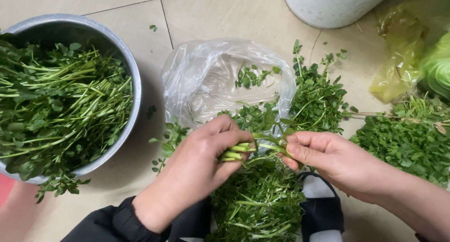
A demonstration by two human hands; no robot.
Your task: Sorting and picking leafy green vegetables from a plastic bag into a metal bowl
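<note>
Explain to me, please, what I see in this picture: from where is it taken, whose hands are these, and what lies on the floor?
There is one picture, taken by a camera worn on a person's head, looking down at that person's own two bare hands. No machine is involved.

The left hand grips a small bunch of green stems by their cut ends. The right hand pinches the same bunch at its leafy side.

Below them is a tiled floor. On it lie a clear plastic bag and loose piles of leafy greens. At the left stands a metal bowl full of the same kind of greens. At the top is the base of a white container, and at the right a yellowish bag.
</note>
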